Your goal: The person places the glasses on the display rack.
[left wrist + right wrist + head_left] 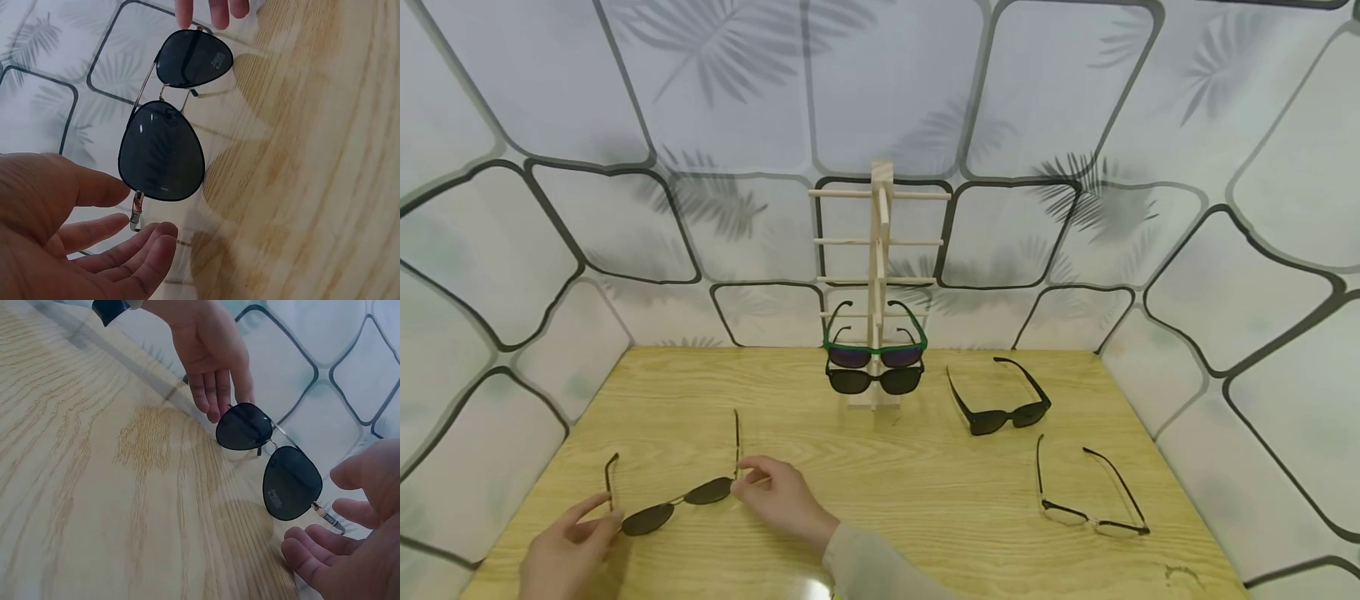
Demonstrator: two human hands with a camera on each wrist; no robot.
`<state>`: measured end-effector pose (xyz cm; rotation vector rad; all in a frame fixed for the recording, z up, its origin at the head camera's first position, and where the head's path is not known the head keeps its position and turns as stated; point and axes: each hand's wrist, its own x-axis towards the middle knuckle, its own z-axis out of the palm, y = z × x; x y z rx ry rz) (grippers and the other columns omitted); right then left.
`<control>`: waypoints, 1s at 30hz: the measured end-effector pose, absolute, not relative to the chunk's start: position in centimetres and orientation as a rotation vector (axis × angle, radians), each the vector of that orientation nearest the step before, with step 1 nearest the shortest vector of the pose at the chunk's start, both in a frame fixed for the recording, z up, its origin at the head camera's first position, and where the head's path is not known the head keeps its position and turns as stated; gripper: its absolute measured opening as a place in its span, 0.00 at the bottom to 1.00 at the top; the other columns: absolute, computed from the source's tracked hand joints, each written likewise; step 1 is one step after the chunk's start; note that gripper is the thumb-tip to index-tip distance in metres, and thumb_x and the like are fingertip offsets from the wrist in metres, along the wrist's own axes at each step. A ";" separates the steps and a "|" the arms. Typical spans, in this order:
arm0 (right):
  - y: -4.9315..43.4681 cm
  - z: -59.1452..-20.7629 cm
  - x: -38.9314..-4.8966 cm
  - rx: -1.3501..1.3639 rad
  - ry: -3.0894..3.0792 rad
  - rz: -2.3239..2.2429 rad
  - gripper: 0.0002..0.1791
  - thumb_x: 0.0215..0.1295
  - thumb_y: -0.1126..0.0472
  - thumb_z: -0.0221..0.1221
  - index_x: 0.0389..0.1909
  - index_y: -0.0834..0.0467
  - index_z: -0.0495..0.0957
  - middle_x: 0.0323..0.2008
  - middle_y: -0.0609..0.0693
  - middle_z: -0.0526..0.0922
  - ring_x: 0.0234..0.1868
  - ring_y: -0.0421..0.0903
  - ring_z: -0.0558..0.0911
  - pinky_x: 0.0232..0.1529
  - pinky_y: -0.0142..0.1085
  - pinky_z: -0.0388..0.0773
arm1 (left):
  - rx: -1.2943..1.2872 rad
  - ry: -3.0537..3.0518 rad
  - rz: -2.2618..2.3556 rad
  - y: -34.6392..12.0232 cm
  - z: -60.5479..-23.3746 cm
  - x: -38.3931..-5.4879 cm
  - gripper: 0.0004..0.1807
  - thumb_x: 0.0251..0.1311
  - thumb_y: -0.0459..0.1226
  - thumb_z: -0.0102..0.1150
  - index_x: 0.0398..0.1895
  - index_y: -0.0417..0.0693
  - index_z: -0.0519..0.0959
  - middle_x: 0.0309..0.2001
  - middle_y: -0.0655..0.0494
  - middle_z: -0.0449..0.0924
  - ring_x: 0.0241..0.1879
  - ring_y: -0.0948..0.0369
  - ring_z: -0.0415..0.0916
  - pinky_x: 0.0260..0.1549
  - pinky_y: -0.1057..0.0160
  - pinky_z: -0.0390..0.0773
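Dark-lensed aviator sunglasses [679, 502] with a thin metal frame sit at the front left of the table, temples unfolded toward the back. At their left end is my left hand [568, 546], thumb and forefinger parted around the hinge [137, 209]. The right hand [786, 504] is at the other end, its thumb and forefinger spread beside the right temple [737, 437]. In the right wrist view a gap shows between that thumb and the sunglasses [292, 484]. Both hands' fingers are loosely bent, not closed on the frame.
A wooden display stand [880, 242] with crossbars rises at the back middle, bearing green-framed sunglasses [876, 353] above black sunglasses [875, 381]. To its right lie black sunglasses [1009, 417] and, nearer, clear half-rim glasses [1093, 522]. Patterned cloth walls [745, 225] surround the wood-grain table [940, 500].
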<state>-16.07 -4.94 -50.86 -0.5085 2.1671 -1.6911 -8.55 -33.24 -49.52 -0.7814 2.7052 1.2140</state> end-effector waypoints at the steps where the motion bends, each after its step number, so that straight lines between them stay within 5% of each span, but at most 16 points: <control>1: -5.1 -50.9 -16.1 -0.510 2.162 -1.690 0.22 0.75 0.52 0.63 0.64 0.56 0.82 0.46 0.44 0.87 0.42 0.32 0.85 0.42 0.28 0.81 | -0.779 2.706 1.219 -33.3 -49.6 -8.5 0.37 0.77 0.53 0.56 0.76 0.36 0.68 0.41 0.47 0.93 0.26 0.67 0.85 0.31 0.68 0.76; 16: -6.2 -51.2 -16.1 -0.498 2.115 -1.682 0.19 0.76 0.53 0.62 0.61 0.56 0.84 0.51 0.46 0.89 0.42 0.32 0.86 0.42 0.28 0.82 | -0.776 2.726 1.357 -33.0 -50.2 -8.3 0.33 0.74 0.51 0.62 0.69 0.34 0.76 0.34 0.55 0.93 0.26 0.74 0.83 0.30 0.73 0.79; 20: -6.3 -51.1 -16.0 -0.489 2.125 -1.678 0.19 0.76 0.53 0.62 0.61 0.56 0.85 0.53 0.47 0.89 0.43 0.33 0.86 0.41 0.28 0.82 | -0.791 2.702 1.438 -33.1 -50.4 -8.2 0.18 0.72 0.48 0.65 0.59 0.52 0.86 0.31 0.62 0.92 0.27 0.76 0.83 0.29 0.71 0.82; 24: -6.3 -51.0 -16.0 -0.479 2.119 -1.690 0.19 0.76 0.54 0.62 0.62 0.57 0.84 0.52 0.45 0.89 0.40 0.31 0.85 0.40 0.28 0.81 | -0.764 2.709 1.450 -33.2 -50.5 -8.2 0.16 0.72 0.46 0.66 0.58 0.54 0.86 0.32 0.62 0.92 0.27 0.76 0.83 0.29 0.71 0.82; 27: -6.3 -51.1 -16.0 -0.472 2.124 -1.695 0.19 0.76 0.54 0.62 0.62 0.57 0.85 0.52 0.44 0.89 0.38 0.29 0.83 0.38 0.27 0.80 | -0.734 2.721 1.428 -33.2 -50.6 -8.1 0.23 0.73 0.46 0.65 0.63 0.43 0.83 0.34 0.60 0.93 0.28 0.77 0.82 0.29 0.71 0.81; 30: -6.4 -51.2 -16.0 -0.471 2.142 -1.698 0.19 0.76 0.54 0.62 0.61 0.57 0.85 0.50 0.43 0.90 0.36 0.28 0.82 0.37 0.26 0.79 | -0.718 2.712 1.460 -33.2 -50.7 -8.1 0.21 0.73 0.45 0.65 0.63 0.44 0.83 0.34 0.60 0.93 0.28 0.76 0.83 0.30 0.71 0.82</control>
